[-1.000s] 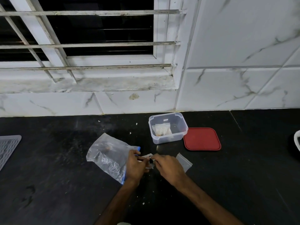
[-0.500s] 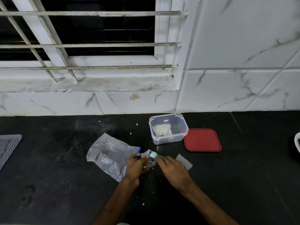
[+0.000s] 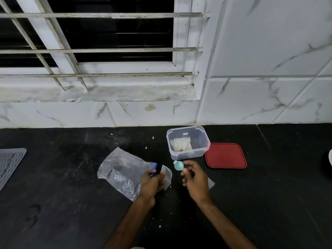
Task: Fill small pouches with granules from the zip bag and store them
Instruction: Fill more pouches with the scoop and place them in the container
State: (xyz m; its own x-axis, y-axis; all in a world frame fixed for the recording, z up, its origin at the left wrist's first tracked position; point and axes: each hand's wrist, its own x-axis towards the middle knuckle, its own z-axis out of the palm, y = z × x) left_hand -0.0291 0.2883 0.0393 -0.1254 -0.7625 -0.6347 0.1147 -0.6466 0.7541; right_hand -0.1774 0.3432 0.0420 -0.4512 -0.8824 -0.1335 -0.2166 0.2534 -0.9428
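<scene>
Pouches are the work here: one small clear pouch (image 3: 166, 177) is pinched in the left hand (image 3: 151, 183), its mouth up toward 12 o'clock and its long axis running roughly 12 to 6. A filled pouch (image 3: 181, 144) leans inside the clear tub (image 3: 188, 141), which sits at 1 o'clock from the hands; a third pouch (image 3: 211, 184) lies flat, mostly hidden under the right hand (image 3: 195, 180). That hand's fingers are curled around a pale teal scoop (image 3: 178, 165), bowl pointing toward 10 o'clock, held just short of the tub's near wall. At 9 o'clock of the left hand the zip bag (image 3: 122, 170) lies crumpled on the black counter (image 3: 62, 203), long axis 10 to 4, blue zip edge against the knuckles. A red lid (image 3: 225, 156) lies flat at 3 o'clock of the tub, touching it. White crumbs dot the counter. A grey mat (image 3: 9, 163) shows far out at 9 o'clock.
</scene>
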